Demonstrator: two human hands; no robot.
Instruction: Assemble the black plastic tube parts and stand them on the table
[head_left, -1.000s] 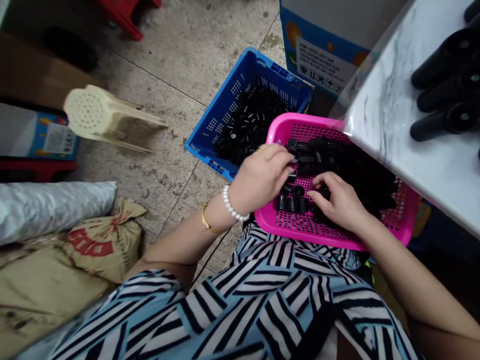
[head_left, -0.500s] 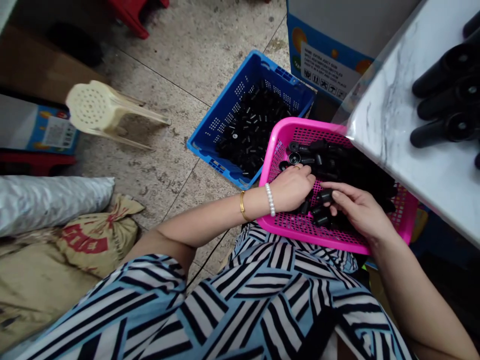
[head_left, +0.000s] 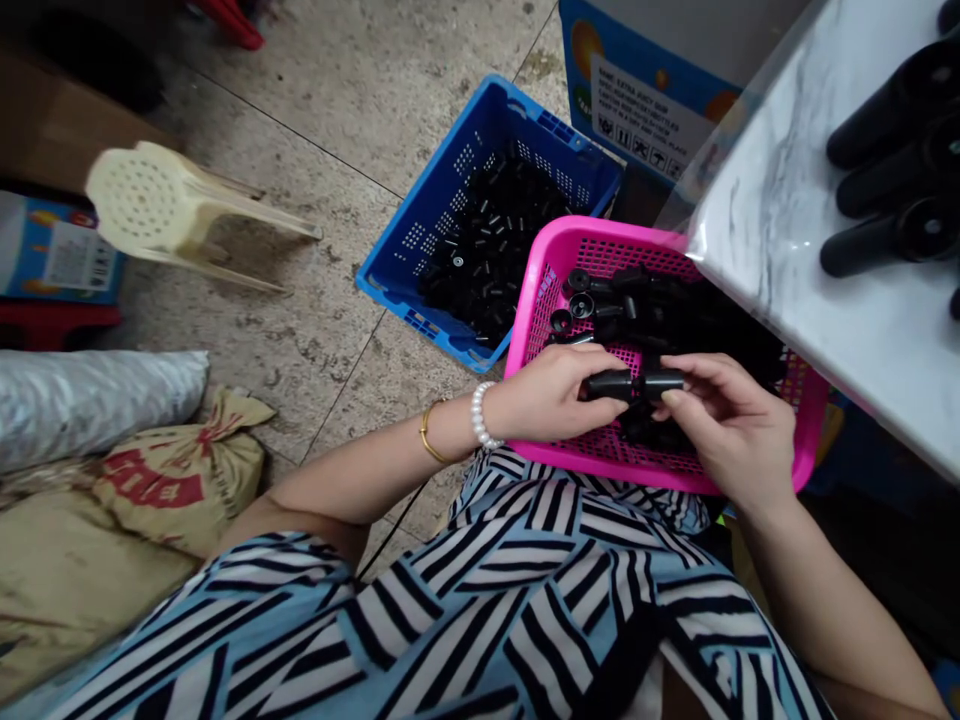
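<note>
Over a pink basket [head_left: 525, 310] my two hands face each other, each closed on a black piece. My left hand [head_left: 559, 392], with a pearl bracelet on its wrist, grips a black tube-shaped part [head_left: 611, 384] between thumb and fingers. My right hand [head_left: 739, 425] pinches a smooth black cylindrical cap [head_left: 663, 382]. The two pieces lie in line, end to end; whether they are joined I cannot tell. Several loose black parts [head_left: 630, 300] fill the basket beneath and behind my hands.
Left of the basket, a blue crate [head_left: 420, 255] of small black parts stands on the floor. At right, a marbled table [head_left: 757, 210] bears several black tubes [head_left: 885, 235]. A cream stool [head_left: 146, 205], tied sacks [head_left: 184, 470] and a printed carton [head_left: 637, 110] stand around.
My left hand has come up out of the basket with a black tube-shaped part. My right hand has brought its black cap in line with that part's end. The view has shifted slightly.
</note>
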